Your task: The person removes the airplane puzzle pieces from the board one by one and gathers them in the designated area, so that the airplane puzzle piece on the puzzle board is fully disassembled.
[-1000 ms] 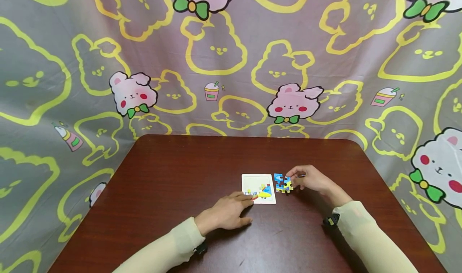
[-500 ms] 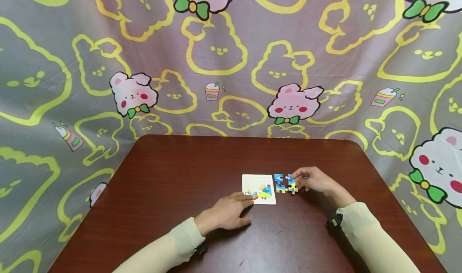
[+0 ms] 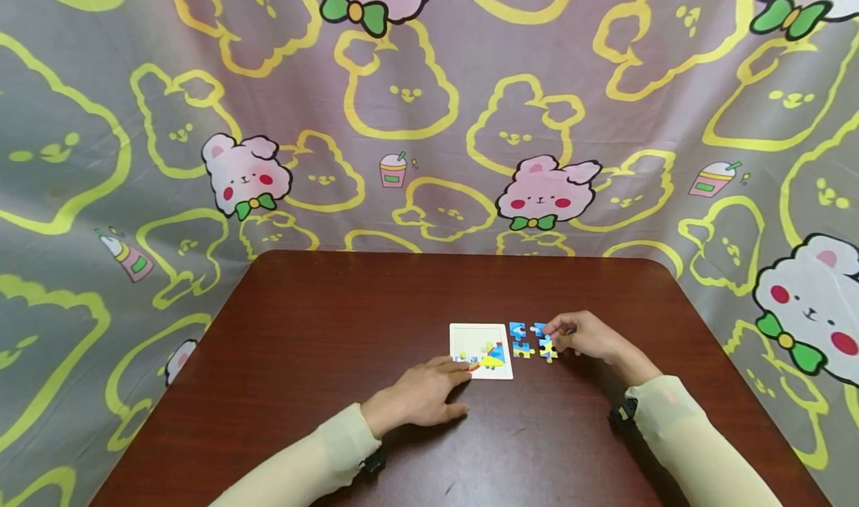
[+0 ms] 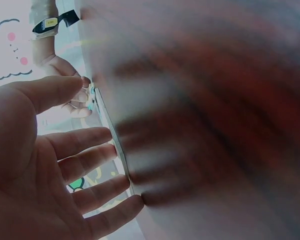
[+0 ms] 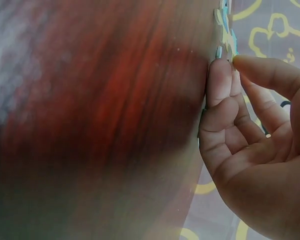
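A small pale puzzle board point(image 3: 473, 338) lies on the table, with part of a colourful picture filled in along its lower and right side. My left hand point(image 3: 426, 395) rests flat, its straight fingertips at the board's lower left edge; the left wrist view shows the fingers point(image 4: 87, 165) spread along that edge. Right of the board lie several jigsaw pieces, among them a blue piece point(image 3: 517, 331) and a blue-and-yellow piece point(image 3: 522, 350). My right hand point(image 3: 585, 337) has curled fingers and pinches a yellow-and-blue jigsaw piece point(image 3: 549, 349) at the group's right side. These fingers partly hide the pieces beneath.
The dark brown table point(image 3: 349, 306) reaches back to a grey curtain point(image 3: 429, 82) with yellow outlines and rabbit faces. A black wrist device point(image 3: 625, 411) sits at the right cuff and another black device point(image 3: 374, 461) under the left cuff.
My right hand has shifted rightward, drawing the yellow-and-blue piece and a blue piece away from the two pieces beside the board. The left hand and board have stayed put.
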Demonstrator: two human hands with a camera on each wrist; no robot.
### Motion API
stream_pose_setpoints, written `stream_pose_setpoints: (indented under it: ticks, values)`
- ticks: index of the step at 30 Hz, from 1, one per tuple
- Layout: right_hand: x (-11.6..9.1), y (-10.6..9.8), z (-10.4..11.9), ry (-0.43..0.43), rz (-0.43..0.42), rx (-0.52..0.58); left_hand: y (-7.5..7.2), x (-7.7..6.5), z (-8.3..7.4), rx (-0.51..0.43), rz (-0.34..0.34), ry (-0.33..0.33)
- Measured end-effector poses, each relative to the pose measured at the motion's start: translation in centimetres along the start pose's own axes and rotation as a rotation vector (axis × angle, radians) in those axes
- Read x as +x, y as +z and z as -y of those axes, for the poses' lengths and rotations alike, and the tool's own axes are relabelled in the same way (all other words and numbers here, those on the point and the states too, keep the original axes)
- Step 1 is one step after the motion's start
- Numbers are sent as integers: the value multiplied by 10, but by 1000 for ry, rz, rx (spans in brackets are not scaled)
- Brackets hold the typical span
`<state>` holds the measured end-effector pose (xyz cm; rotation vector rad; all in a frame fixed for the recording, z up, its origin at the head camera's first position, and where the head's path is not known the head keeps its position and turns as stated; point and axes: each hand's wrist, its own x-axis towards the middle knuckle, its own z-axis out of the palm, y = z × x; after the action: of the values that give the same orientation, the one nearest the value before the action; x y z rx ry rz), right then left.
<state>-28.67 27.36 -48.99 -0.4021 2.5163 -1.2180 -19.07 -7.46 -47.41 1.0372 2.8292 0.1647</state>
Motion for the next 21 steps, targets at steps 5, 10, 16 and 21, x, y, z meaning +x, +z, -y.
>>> stream_pose_setpoints:
  ticks: [5, 10, 16, 21]
  values:
    - [-1, 0, 3, -5, 0, 24, 0, 0, 0, 0, -4, 9]
    - [-2, 0, 4, 5, -3, 37, 0, 0, 0, -7, -2, 8]
    - [-2, 0, 9, -5, -16, 17, -1, 0, -1, -10, -1, 2]
    - [-1, 5, 17, -12, -18, 17, -1, -1, -2, -9, 0, -1]
